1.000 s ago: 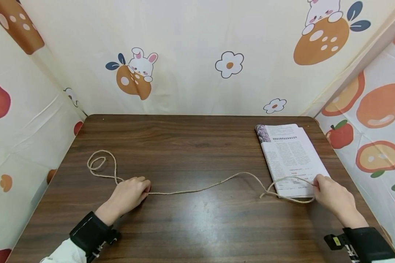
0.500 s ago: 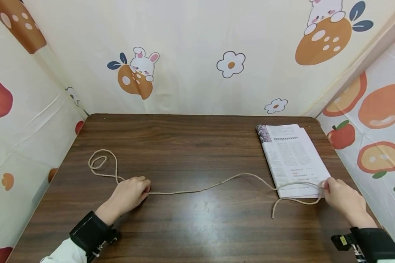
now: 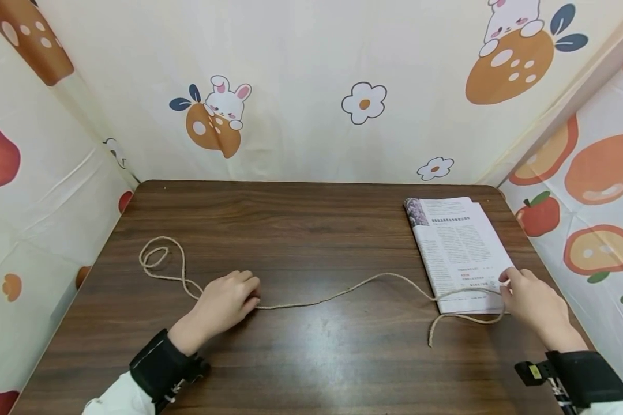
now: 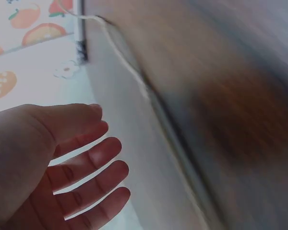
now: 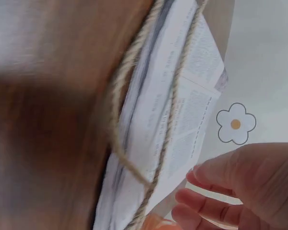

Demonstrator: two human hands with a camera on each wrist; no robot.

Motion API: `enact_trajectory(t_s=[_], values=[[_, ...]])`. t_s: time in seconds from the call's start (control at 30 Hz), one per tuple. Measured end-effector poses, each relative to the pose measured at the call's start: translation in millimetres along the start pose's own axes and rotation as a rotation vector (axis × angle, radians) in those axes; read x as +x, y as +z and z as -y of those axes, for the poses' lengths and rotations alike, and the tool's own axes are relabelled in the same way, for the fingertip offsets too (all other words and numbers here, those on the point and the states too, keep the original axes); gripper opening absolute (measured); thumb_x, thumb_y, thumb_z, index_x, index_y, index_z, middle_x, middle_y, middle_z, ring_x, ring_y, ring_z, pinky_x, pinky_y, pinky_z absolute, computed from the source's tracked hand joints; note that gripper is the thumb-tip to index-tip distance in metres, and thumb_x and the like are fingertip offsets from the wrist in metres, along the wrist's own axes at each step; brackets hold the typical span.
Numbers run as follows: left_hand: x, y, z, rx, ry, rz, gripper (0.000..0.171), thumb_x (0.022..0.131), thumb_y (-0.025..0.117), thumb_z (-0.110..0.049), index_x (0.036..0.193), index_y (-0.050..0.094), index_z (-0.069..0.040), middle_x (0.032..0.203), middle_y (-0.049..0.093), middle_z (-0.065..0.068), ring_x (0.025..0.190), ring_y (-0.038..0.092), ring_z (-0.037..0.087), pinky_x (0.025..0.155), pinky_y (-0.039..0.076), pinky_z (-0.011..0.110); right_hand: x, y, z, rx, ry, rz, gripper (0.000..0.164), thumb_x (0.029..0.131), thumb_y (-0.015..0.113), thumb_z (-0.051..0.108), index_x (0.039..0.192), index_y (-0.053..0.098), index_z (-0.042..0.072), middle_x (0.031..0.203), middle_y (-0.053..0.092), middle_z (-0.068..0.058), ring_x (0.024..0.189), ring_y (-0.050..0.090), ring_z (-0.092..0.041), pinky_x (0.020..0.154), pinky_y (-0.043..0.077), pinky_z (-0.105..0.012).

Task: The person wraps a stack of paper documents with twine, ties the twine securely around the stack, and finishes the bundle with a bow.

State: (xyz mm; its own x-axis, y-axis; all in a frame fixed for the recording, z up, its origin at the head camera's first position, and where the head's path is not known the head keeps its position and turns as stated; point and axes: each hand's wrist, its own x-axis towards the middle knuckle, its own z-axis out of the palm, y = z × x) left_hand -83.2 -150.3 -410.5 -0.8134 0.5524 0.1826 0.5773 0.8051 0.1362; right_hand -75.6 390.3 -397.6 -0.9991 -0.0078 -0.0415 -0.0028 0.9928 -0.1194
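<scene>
A thin beige rope (image 3: pixel 389 274) stretches across the brown wooden table, loosely coiled at the left and looped at the right. My left hand (image 3: pixel 225 302) hovers over its left part; in the left wrist view the relaxed fingers (image 4: pixel 98 155) stand apart from the rope (image 4: pixel 144 88), holding nothing. At the right, my right hand (image 3: pixel 535 302) is beside the rope's loop and the near right corner of a stack of printed pages (image 3: pixel 457 248). The right wrist view shows its fingers (image 5: pixel 201 203) loosely bent, with the rope (image 5: pixel 171 120) lying apart from them across the pages.
Brown wood tabletop (image 3: pixel 291 230) spreads between and behind the hands. A pale curtain (image 3: pixel 291 86) with rabbits and flowers rises at the table's back edge. Fruit-printed sheets (image 3: pixel 592 213) hang along the sides.
The right hand first drew the rope's loop to the right, then let it go. My left hand has come off the rope and moved slightly right. The rope's short end now points toward the near edge.
</scene>
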Motion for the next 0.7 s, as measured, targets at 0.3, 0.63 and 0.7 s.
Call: enact_trajectory(t_s=[0.3,0.63,0.7], values=[[45.1,2.7,-39.0,-0.107,0.067,-0.039,0.006,0.083,0.065,-0.018,0.081,0.059,-0.019,0.078,0.054,-0.006,0.067,0.05,0.009,0.057,0.043,0.023,31,-12,2,0.011,-0.017,0.069,0.025,0.08,0.063,0.013,0.091,0.055,-0.008,0.078,0.058,-0.024,0.06,0.054,-0.028,0.048,0.041,-0.038],[101.8,12.4,-85.2,-0.146,0.129,0.013,0.005,0.088,0.061,-0.023,0.089,0.063,-0.018,0.085,0.059,-0.005,0.073,0.055,0.01,0.06,0.046,0.022,64,-20,-4,0.005,0.002,0.166,0.033,0.082,0.061,0.016,0.096,0.054,-0.013,0.078,0.059,-0.024,0.065,0.055,-0.031,0.057,0.045,-0.045],[112.6,13.1,-93.7,-0.16,0.125,0.037,0.006,0.089,0.06,-0.024,0.09,0.063,-0.019,0.086,0.059,-0.005,0.074,0.055,0.009,0.06,0.045,0.021,69,-20,-6,0.004,0.012,0.178,0.034,0.082,0.06,0.016,0.097,0.053,-0.014,0.08,0.059,-0.026,0.066,0.055,-0.032,0.058,0.044,-0.046]])
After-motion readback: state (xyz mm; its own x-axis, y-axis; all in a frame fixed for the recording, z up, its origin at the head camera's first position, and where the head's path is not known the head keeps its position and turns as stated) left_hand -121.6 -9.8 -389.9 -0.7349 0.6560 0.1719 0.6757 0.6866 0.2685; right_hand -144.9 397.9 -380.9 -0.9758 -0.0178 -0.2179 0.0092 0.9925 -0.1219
